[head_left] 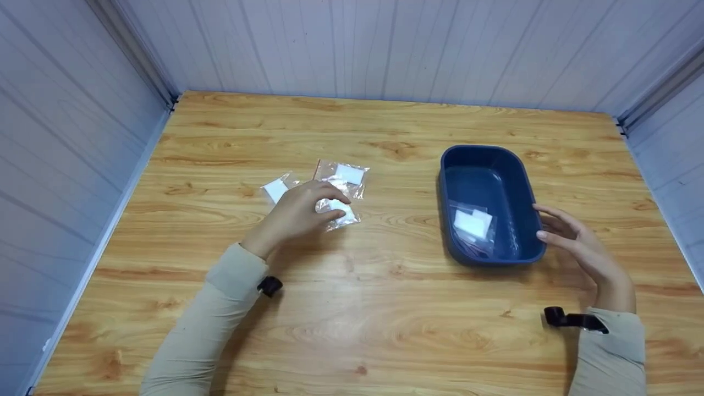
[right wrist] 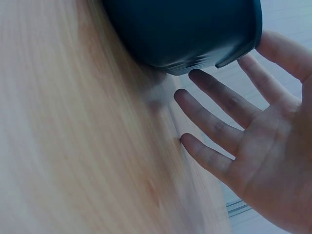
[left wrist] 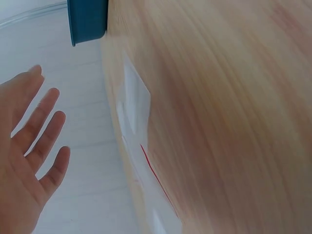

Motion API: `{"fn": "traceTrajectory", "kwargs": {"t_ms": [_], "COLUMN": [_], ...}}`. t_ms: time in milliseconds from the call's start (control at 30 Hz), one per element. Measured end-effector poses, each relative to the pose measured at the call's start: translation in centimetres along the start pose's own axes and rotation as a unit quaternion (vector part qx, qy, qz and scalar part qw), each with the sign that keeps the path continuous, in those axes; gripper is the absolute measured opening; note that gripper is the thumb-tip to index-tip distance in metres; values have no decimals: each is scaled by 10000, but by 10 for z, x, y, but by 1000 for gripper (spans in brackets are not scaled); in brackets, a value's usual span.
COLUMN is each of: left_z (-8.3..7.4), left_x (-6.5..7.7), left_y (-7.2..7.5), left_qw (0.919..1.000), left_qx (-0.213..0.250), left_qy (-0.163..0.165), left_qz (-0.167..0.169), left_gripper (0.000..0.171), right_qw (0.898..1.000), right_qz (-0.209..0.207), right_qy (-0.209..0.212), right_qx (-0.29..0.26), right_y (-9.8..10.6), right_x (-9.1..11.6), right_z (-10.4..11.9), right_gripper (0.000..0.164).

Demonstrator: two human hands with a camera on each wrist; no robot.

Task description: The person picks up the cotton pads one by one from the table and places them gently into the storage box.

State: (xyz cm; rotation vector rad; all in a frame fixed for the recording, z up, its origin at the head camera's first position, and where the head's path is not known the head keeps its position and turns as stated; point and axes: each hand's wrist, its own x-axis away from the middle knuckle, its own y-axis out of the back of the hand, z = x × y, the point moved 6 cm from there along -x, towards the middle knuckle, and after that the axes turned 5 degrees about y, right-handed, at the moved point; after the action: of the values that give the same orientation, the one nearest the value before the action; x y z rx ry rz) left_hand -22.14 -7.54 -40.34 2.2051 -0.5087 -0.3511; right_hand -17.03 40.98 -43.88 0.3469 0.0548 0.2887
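Note:
Three small clear plastic bags with white contents lie on the table: a left bag (head_left: 275, 190), a back bag (head_left: 349, 174) and a front bag (head_left: 342, 213). My left hand (head_left: 305, 206) hovers over them, partly hiding the left and front ones. Its fingers are loosely bent and apart, holding nothing; the left wrist view shows a gap between that hand and the bags (left wrist: 134, 102). A dark blue bin (head_left: 487, 165) stands to the right, with similar bags (head_left: 473, 224) inside at its near end. Against its right rim my right hand (head_left: 583, 247) rests thumb and fingertips, the other fingers spread.
The wooden table (head_left: 357, 319) is bounded by a pale back wall (head_left: 357, 49) and side panels. Black wrist mounts (head_left: 270, 286) sit on both sleeves. Wood surface separates the bags from the bin.

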Motion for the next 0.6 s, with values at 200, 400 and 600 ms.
{"fn": "traceTrajectory", "kwargs": {"t_ms": [200,400,600], "left_z": [14,25,34], "left_x": [8,16,22], "left_y": [5,11,15], "left_qw": [9998,9997,9997], "left_qx": [162,75,-23], "left_qy": [127,222,225], "left_qz": [65,-23,-59], "left_gripper": [22,22,22], "right_qw": [10000,10000,10000], "right_qz": [-10,-8,-28], "right_qy": [-32,-63,-3], "right_qx": [-43,-52,-8], "right_y": [0,0,0], "right_x": [0,0,0], "right_z": [-1,-2,-2], "right_gripper": [53,54,54]}}
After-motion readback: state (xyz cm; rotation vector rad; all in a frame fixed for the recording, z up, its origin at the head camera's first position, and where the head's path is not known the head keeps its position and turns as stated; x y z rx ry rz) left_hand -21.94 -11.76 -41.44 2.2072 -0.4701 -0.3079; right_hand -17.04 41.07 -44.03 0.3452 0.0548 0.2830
